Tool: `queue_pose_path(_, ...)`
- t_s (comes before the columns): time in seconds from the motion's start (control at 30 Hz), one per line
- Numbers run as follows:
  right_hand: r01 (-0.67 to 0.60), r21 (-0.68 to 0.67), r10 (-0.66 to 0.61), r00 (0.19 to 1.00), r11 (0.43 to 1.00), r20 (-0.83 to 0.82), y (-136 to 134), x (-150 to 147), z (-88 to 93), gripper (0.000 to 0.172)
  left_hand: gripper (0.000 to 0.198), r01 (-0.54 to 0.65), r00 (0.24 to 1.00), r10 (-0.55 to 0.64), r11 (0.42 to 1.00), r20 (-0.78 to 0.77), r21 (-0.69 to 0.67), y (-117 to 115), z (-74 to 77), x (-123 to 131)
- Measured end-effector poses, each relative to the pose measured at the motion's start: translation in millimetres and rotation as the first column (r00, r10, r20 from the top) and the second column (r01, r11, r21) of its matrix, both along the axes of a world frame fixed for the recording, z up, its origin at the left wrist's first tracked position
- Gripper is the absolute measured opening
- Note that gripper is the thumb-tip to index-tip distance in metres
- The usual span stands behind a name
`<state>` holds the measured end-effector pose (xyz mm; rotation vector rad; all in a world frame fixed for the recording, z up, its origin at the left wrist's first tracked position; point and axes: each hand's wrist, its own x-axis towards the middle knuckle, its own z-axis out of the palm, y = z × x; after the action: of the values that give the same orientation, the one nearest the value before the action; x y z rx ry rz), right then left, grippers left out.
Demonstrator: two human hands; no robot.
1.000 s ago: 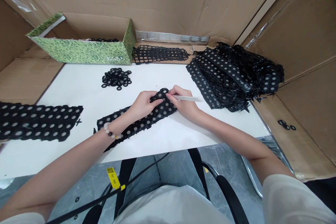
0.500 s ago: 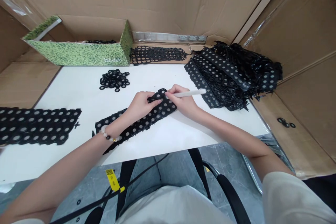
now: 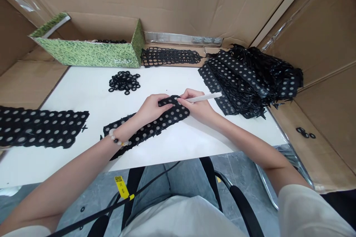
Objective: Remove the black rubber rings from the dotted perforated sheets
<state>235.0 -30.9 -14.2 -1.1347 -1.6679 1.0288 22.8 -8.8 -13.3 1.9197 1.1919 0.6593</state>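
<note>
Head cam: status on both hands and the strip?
Left hand pressing the black dotted strip on the white tabletop. Right hand pinching a white stylus at the strip's end. Stacked strips beyond the stylus.

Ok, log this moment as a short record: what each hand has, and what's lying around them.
left hand: flat on a black dotted strip, bead bracelet on the wrist
right hand: holding a white pen-like stick, touching the strip's far end
nearby: pile of loose black rings, stack of dotted strips
behind: green patterned box
</note>
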Motion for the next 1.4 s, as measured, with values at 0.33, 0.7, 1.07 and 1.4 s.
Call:
queue_pose_path(0.33,-0.003,0.033,0.002,0.999,0.999,0.041,-2.6,-2.1,-2.8,0.028,0.035,-0.026,0.991,0.025,1.0,0.131,0.005,-4.5,-7.6,5.0)
queue_pose_path(0.7,0.044,0.136,-0.072,0.975,0.99,0.209,-6.6,-10.0,-6.5,0.022,0.043,-0.116,0.985,0.117,0.993,0.129,-0.018,-10.5,-8.3,9.3)
queue_pose_path(1.07,0.1,0.117,-0.113,0.987,0.988,0.114,-7.9,-9.8,0.6,0.029,0.048,-0.049,0.988,0.052,0.999,0.145,-0.021,-11.9,0.3,7.8)
queue_pose_path(1.4,0.053,0.028,-0.05,0.994,0.998,-0.099,0.2,-0.7,5.9,0.034,0.032,-0.011,0.99,0.016,0.999,0.139,-0.041,8.6,-7.0,-3.1)
